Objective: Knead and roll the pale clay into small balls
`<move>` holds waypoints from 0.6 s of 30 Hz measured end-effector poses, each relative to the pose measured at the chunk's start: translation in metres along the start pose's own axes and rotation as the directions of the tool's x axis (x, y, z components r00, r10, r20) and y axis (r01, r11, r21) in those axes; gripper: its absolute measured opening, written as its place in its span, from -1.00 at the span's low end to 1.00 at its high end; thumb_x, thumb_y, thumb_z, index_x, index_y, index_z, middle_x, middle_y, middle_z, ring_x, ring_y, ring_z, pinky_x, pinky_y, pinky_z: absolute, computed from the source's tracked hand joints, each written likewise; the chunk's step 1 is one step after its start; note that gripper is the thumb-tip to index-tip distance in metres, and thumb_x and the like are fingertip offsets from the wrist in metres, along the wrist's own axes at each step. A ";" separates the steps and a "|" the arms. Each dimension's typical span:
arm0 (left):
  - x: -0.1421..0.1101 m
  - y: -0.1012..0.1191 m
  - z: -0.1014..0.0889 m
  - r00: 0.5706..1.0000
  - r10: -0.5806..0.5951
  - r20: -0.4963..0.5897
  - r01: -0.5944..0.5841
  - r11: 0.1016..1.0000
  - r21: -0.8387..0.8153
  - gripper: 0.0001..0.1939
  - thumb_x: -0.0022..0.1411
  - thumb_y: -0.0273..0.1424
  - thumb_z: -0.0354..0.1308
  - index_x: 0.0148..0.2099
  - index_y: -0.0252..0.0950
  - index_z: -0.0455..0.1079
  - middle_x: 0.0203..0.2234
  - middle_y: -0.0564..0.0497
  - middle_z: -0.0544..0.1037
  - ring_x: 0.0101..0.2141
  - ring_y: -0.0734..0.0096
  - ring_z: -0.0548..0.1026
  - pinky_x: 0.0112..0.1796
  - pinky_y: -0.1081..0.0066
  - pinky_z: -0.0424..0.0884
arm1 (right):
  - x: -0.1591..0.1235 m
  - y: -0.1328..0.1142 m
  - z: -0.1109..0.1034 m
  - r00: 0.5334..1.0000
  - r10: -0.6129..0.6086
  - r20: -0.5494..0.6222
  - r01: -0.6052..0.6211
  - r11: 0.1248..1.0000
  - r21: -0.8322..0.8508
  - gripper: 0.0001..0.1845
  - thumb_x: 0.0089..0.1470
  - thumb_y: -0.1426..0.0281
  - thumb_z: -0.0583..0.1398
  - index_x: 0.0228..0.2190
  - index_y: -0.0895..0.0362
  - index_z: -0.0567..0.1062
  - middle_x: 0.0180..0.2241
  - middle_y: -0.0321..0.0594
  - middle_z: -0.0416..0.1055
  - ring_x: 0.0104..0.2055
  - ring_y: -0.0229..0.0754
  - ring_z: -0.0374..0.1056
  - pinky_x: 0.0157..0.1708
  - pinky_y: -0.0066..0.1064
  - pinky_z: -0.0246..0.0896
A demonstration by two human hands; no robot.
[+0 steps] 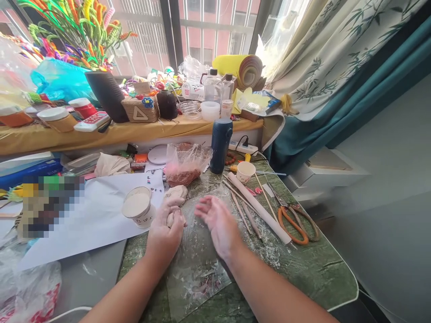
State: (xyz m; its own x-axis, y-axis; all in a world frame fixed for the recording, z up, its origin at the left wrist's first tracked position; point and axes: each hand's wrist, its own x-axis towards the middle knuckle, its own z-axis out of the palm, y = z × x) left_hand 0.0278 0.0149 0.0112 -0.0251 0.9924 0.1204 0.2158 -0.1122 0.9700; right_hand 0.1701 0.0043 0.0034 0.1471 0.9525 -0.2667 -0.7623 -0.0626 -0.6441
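Note:
My left hand (164,233) is closed around a small lump of pale clay or dough (171,219), its fingers smeared white. Just beyond it lies a larger pale lump (178,193). My right hand (220,226) is open, palm turned inward and fingers slightly curled, with nothing in it. It hovers above a clear plastic sheet (198,251) smudged with white residue. Left of my left hand stands a paper cup (143,220) filled to the brim with something whitish. A plastic bag (185,168) of reddish-brown material sits behind the pale lump.
Right of the sheet lie a rolling pin (259,208), several thin sticks (240,213) and orange-handled scissors (292,226). Behind them are a second paper cup (246,170) and a dark blue flask (221,146). White paper (97,215) covers the left side; a crowded sill (188,129) runs along the window.

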 end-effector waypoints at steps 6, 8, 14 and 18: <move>-0.005 -0.004 0.000 0.778 0.359 0.515 -0.570 0.748 0.339 -0.12 0.12 0.04 0.31 0.40 -0.12 0.17 0.24 -0.21 0.41 0.28 -0.21 0.27 0.28 -0.22 0.06 | -0.008 0.003 0.006 0.891 0.369 0.264 -0.411 0.903 0.125 -0.56 0.12 -0.04 0.25 -0.34 0.10 0.51 -0.57 -0.39 0.40 -0.50 -0.25 0.35 -0.35 -0.41 0.37; -0.007 -0.003 -0.001 0.698 0.367 0.615 -0.650 0.686 0.328 -0.07 0.21 0.09 0.21 0.48 -0.10 -0.01 0.41 -0.19 0.15 0.40 -0.26 -0.01 0.33 -0.25 -0.12 | -0.005 -0.003 0.001 0.929 0.338 0.149 -0.356 0.927 0.116 -0.59 0.08 0.01 0.30 -0.44 0.11 0.48 -0.67 -0.45 0.31 -0.59 -0.30 0.27 -0.45 -0.45 0.33; -0.003 -0.015 -0.007 0.781 0.262 0.567 -0.523 0.770 0.364 -0.36 0.47 -0.09 -0.13 0.48 -0.14 -0.04 0.45 -0.13 0.04 0.42 0.02 -0.02 0.36 -0.05 -0.01 | -0.004 -0.044 -0.021 0.975 0.215 0.051 -0.217 0.976 0.031 -0.42 0.05 -0.02 0.25 -0.71 0.11 0.27 -0.74 -0.37 0.28 -0.72 -0.36 0.13 -0.76 -0.59 -0.16; 0.003 -0.023 0.000 0.840 0.111 0.532 -0.425 0.743 0.517 -0.43 0.48 -0.11 -0.14 0.40 -0.24 0.16 0.42 -0.17 0.13 0.40 0.06 0.07 0.35 -0.04 0.03 | -0.001 -0.059 -0.035 0.999 -0.032 0.017 0.034 0.992 -0.123 -0.42 0.02 0.08 0.30 -0.75 0.07 0.17 -0.82 -0.43 0.15 -0.79 -0.38 -0.01 -0.81 -0.55 -0.30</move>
State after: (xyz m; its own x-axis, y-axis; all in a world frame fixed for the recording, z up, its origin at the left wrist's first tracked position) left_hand 0.0226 0.0208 -0.0107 0.5216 0.8478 0.0961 0.6754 -0.4791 0.5606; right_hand 0.2368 -0.0030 0.0162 0.1608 0.9588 -0.2342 -0.6736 -0.0668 -0.7360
